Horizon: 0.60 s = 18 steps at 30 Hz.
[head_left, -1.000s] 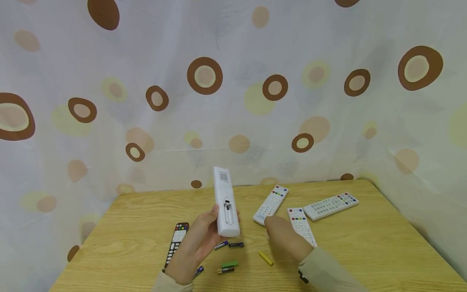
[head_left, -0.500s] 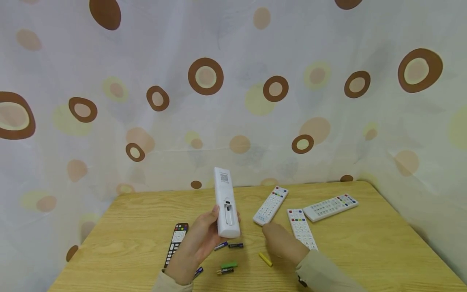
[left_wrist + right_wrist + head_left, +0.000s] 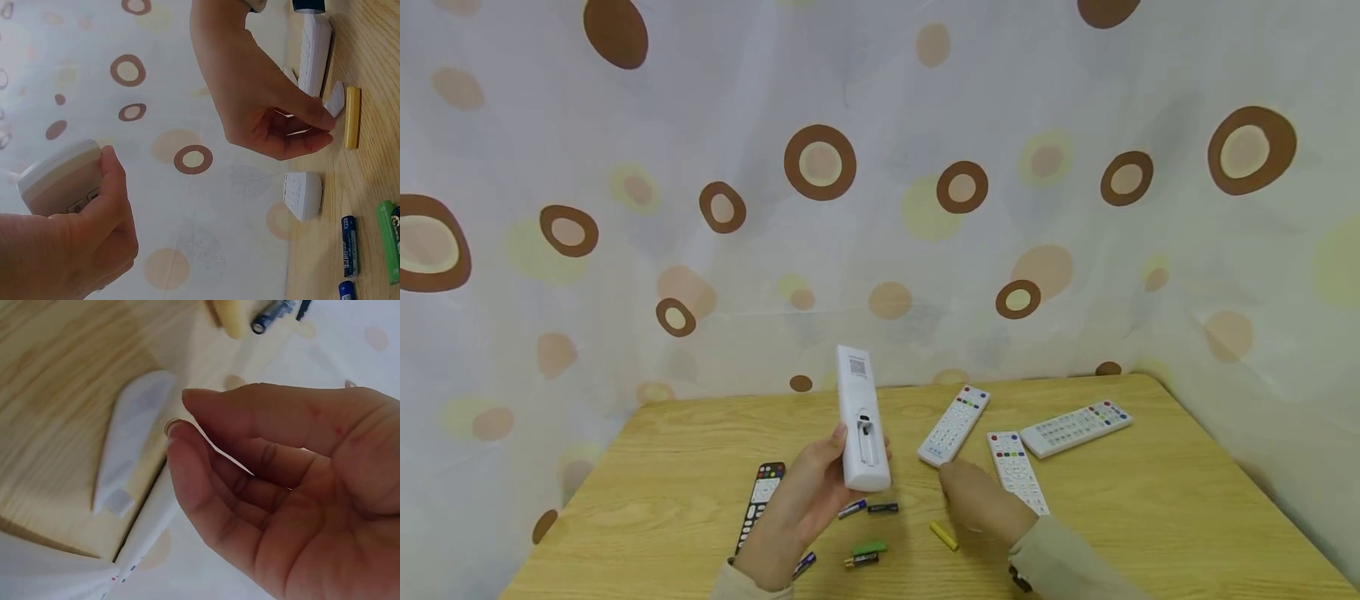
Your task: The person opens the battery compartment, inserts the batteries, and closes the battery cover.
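Note:
My left hand (image 3: 805, 500) grips a white remote control (image 3: 856, 396) above the table, its back facing up with the battery slot (image 3: 868, 442) uncovered and no battery visible in it. My right hand (image 3: 985, 504) is low over the table, thumb and fingers loosely bent with a gap between the tips. In the right wrist view, a white battery cover (image 3: 134, 437) lies on the wood just past those fingertips (image 3: 178, 428), seemingly apart from them. Beside the cover is a yellow battery (image 3: 352, 119). A green battery (image 3: 869, 547) and a black one (image 3: 861, 561) lie together nearer me.
Three white remotes, one upright-angled (image 3: 953, 425), one near my right hand (image 3: 1018, 471) and one farther right (image 3: 1075, 427), lie buttons up. A black remote (image 3: 762, 500) is at left. Blue (image 3: 852, 509) and dark (image 3: 882, 507) batteries lie below the held remote; another (image 3: 803, 565) is by my left wrist.
My right hand has drawn slightly toward me over the last second, away from the angled white remote. My left hand still holds its remote in nearly the same place.

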Each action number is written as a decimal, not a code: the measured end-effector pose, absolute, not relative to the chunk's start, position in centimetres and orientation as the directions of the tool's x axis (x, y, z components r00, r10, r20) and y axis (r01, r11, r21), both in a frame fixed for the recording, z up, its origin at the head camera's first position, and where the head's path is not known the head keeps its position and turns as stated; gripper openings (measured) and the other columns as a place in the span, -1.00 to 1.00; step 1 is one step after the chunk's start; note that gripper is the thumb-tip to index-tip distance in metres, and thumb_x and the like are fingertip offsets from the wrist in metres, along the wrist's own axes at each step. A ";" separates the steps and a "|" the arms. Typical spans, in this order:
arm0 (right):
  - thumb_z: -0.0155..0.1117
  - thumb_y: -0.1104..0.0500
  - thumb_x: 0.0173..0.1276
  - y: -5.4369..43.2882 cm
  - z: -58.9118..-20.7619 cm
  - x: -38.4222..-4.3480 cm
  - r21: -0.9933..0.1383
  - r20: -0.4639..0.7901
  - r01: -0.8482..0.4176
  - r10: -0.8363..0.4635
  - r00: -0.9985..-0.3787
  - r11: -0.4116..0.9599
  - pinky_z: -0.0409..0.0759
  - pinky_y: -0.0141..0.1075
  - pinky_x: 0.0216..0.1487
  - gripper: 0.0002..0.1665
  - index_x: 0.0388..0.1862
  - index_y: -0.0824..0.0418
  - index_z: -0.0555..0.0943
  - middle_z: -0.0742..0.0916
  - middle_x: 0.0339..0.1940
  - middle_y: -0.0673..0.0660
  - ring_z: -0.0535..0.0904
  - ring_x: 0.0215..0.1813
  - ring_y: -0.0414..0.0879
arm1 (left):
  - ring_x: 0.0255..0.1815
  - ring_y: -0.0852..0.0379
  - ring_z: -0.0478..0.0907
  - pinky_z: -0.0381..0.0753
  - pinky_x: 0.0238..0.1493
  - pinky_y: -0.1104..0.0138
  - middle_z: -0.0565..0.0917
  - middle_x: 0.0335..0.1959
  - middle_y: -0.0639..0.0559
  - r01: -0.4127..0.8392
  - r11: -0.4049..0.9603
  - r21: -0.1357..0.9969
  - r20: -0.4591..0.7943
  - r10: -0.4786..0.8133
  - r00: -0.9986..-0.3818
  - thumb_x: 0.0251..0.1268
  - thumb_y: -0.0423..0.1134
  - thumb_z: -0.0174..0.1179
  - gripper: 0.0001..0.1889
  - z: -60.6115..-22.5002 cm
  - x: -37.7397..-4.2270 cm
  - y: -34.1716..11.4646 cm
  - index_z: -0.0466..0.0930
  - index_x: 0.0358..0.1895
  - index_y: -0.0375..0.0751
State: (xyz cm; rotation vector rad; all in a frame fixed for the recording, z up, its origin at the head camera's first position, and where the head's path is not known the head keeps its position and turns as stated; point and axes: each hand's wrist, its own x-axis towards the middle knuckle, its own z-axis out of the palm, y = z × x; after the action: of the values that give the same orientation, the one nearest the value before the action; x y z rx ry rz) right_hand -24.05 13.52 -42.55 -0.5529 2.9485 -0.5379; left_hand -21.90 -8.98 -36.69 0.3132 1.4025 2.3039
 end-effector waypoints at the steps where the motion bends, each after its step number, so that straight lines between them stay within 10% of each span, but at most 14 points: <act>1: 0.29 0.53 0.14 13.5 -42.4 -24.0 -0.376 -0.026 -0.328 -0.364 -0.931 0.867 0.52 -0.11 -0.27 -0.76 -0.47 0.29 0.45 0.52 -0.47 0.12 0.46 -0.36 0.00 | 0.19 -0.05 0.43 0.44 0.16 0.06 0.20 0.36 -0.39 -0.236 -0.403 0.884 -0.026 0.462 -0.886 0.60 -0.04 -0.32 -0.39 -36.7 -21.9 -9.0 -0.17 0.52 -0.27; 18: 0.26 0.38 0.28 13.2 -39.6 -24.2 -0.482 0.192 -0.463 -0.426 -0.884 0.744 0.32 -0.35 -0.55 -0.80 -0.53 0.23 0.51 0.49 -0.60 -0.01 0.34 -0.55 -0.20 | 0.20 -0.06 0.43 0.47 0.15 0.11 0.25 0.31 -0.35 -0.253 -0.475 0.843 -0.010 0.455 -0.891 0.61 -0.08 -0.33 -0.43 -35.6 -21.3 -8.9 -0.17 0.53 -0.21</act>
State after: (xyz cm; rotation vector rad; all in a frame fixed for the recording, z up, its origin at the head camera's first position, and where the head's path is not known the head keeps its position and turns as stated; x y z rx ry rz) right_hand -24.18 13.21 -39.57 -0.7649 2.9981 -0.8572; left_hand -21.32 -8.88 -35.61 0.3004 1.3038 2.3723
